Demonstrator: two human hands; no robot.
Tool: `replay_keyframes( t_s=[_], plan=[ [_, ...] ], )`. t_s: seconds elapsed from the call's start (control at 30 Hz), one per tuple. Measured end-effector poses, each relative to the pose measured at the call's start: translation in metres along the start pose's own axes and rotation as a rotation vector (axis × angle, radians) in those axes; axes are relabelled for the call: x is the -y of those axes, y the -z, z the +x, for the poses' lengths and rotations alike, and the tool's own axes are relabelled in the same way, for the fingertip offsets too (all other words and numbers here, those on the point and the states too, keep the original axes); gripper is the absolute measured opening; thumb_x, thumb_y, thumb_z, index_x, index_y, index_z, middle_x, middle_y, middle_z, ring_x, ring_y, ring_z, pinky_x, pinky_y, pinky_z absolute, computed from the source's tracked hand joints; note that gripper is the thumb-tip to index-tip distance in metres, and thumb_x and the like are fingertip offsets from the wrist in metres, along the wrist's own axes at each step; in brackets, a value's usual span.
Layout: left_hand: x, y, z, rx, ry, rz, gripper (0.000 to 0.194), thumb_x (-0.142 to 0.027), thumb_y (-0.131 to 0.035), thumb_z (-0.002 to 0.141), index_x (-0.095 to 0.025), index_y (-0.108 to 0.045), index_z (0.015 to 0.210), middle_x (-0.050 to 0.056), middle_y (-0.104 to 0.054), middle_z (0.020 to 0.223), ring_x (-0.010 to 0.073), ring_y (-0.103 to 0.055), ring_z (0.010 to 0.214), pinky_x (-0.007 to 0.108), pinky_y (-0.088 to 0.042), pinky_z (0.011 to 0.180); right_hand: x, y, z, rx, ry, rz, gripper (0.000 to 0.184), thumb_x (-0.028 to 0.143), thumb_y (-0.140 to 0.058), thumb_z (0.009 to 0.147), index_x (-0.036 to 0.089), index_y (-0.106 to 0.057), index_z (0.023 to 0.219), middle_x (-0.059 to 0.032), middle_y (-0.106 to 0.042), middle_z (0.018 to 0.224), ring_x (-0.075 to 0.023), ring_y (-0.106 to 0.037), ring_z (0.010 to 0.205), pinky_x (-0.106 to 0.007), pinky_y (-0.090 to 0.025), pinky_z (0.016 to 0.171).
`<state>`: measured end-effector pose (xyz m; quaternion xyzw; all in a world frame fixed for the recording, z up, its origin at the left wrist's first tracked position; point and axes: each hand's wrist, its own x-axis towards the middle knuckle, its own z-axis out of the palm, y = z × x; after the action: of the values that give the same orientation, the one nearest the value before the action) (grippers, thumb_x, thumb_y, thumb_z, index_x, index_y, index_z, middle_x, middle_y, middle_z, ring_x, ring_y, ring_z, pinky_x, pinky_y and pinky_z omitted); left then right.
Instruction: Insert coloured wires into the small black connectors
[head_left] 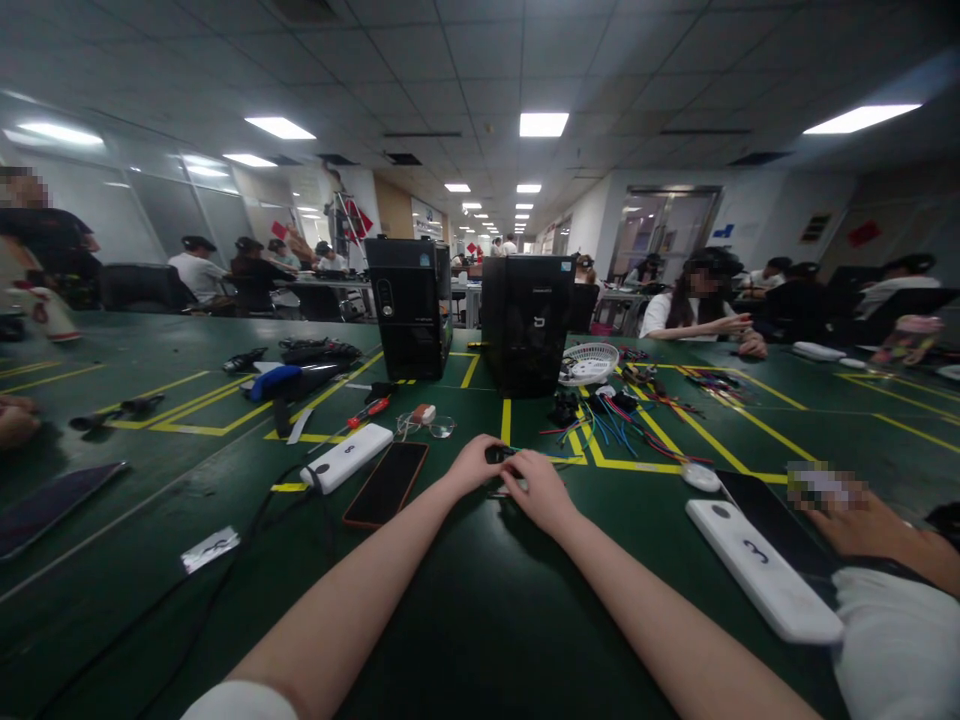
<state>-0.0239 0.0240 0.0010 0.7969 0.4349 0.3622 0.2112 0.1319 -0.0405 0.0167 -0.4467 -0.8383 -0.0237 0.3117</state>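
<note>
My left hand (477, 464) and my right hand (541, 488) meet over the green table (465, 610). The fingers of both are closed around a small dark piece (495, 454), perhaps a wire connector; its exact kind is too small to tell. Thin wires (559, 458) stick out to the right past my right hand. A thin light object (498, 492) shows under my fingers, partly hidden. Left of my left hand lies a phone (387, 484) with an orange edge. Loose coloured wires (611, 420) are spread beyond my right hand.
Two black computer cases (412, 320) stand ahead, with a white basket (589, 364) beside the right one. A white power bank (349, 458), glasses (441, 428) and a red screwdriver (369, 412) lie left. At right, another person's hand (870, 520) is near another white power bank (761, 570).
</note>
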Motion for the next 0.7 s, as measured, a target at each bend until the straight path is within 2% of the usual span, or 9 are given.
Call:
replay_keyframes(
  t_s=[0.07, 0.13, 0.23, 0.33, 0.47, 0.7],
  plan=[
    [-0.001, 0.000, -0.002, 0.037, -0.028, -0.008, 0.032, -0.031, -0.068, 0.065, -0.016, -0.062, 0.093, 0.006, -0.060, 0.094, 0.0201, -0.056, 0.088, 0.031, -0.044, 0.080, -0.007, 0.000, 0.001, -0.126, -0.122, -0.021, 0.020, 0.021, -0.044, 0.083, 0.017, -0.056, 0.098, -0.0061, -0.057, 0.093, -0.0175, -0.050, 0.090, -0.031, -0.037, 0.079],
    [-0.003, 0.001, -0.003, 0.079, -0.051, -0.023, 0.036, -0.033, -0.069, 0.065, -0.016, -0.060, 0.095, 0.005, -0.060, 0.095, 0.0199, -0.056, 0.088, 0.030, -0.044, 0.080, -0.013, -0.001, 0.002, -0.189, -0.185, -0.035, 0.025, 0.022, -0.044, 0.082, 0.016, -0.054, 0.104, -0.0076, -0.056, 0.097, -0.0192, -0.049, 0.094, -0.032, -0.036, 0.081],
    [-0.010, 0.002, -0.006, 0.134, -0.097, -0.037, 0.035, -0.033, -0.067, 0.067, -0.017, -0.059, 0.096, 0.004, -0.061, 0.095, 0.0196, -0.056, 0.089, 0.029, -0.044, 0.079, -0.016, -0.003, 0.002, -0.162, -0.196, -0.058, 0.024, 0.024, -0.045, 0.081, 0.018, -0.057, 0.100, -0.0072, -0.055, 0.099, -0.0200, -0.048, 0.095, -0.033, -0.034, 0.082],
    [-0.017, 0.002, -0.009, 0.122, -0.133, -0.012, 0.032, -0.032, -0.067, 0.067, -0.018, -0.060, 0.095, 0.004, -0.062, 0.093, 0.0203, -0.056, 0.089, 0.030, -0.043, 0.079, -0.012, -0.005, 0.004, -0.123, -0.216, -0.090, 0.016, 0.022, -0.045, 0.079, 0.019, -0.058, 0.088, -0.0052, -0.056, 0.091, -0.0194, -0.049, 0.090, -0.033, -0.032, 0.080],
    [-0.018, -0.002, -0.010, 0.098, -0.120, -0.004, 0.032, -0.031, -0.068, 0.066, -0.017, -0.061, 0.094, 0.003, -0.063, 0.091, 0.0199, -0.057, 0.086, 0.032, -0.040, 0.084, -0.007, -0.007, 0.006, -0.120, -0.232, -0.126, 0.012, 0.019, -0.044, 0.079, 0.018, -0.056, 0.081, -0.0043, -0.056, 0.084, -0.0187, -0.048, 0.086, -0.032, -0.031, 0.079],
    [-0.014, -0.005, -0.007, 0.127, -0.056, 0.084, 0.041, -0.038, -0.070, 0.063, -0.016, -0.062, 0.096, 0.006, -0.064, 0.095, 0.0233, -0.056, 0.091, 0.035, -0.039, 0.086, -0.006, -0.007, 0.007, -0.244, -0.321, -0.102, 0.013, 0.016, -0.039, 0.082, 0.016, -0.052, 0.085, -0.0055, -0.055, 0.087, -0.0183, -0.047, 0.087, -0.033, -0.029, 0.081]
  ],
)
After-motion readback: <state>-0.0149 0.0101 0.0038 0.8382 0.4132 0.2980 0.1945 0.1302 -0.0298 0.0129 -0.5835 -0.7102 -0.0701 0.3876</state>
